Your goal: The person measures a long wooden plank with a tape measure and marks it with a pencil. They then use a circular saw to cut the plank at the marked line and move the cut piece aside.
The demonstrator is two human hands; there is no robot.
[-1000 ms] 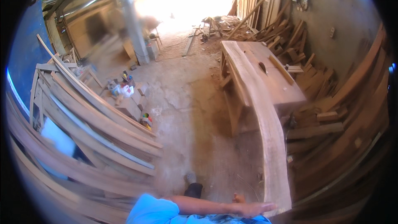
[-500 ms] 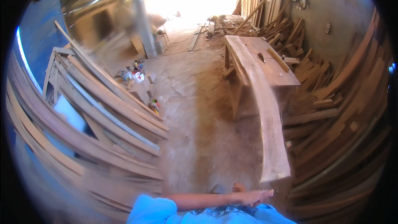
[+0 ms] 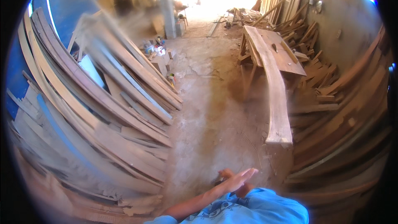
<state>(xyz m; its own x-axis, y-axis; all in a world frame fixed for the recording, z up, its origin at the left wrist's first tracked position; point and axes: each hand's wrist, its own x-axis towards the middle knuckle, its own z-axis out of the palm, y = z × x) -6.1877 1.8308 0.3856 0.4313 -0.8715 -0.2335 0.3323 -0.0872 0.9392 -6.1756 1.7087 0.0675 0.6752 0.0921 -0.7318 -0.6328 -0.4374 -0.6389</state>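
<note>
My left hand point(image 3: 240, 180) crosses in front of my body at the bottom of the view, its fingers stretched out flat and nothing in it. Behind it, touching or very close, is my right hand point(image 3: 226, 173); only some of its fingers show, apart from the palm, with nothing seen in them. Ahead and to the right of my hands, a long pale wooden plank point(image 3: 277, 99) with wavy edges lies along a workbench point(image 3: 292, 64), its near end jutting out over the floor. Neither hand touches the plank.
Many long boards point(image 3: 78, 79) lean and lie in a stack on the left. More timber point(image 3: 348, 120) is piled along the right wall. A dark hand tool point(image 3: 274, 47) and a wood strip point(image 3: 290, 52) lie on the bench. Several small containers point(image 3: 157, 50) stand by the left stack.
My view has swung left and down, so the plank's near end appears higher. My hands have shifted left in the picture and up, staying close together, still away from the plank.
</note>
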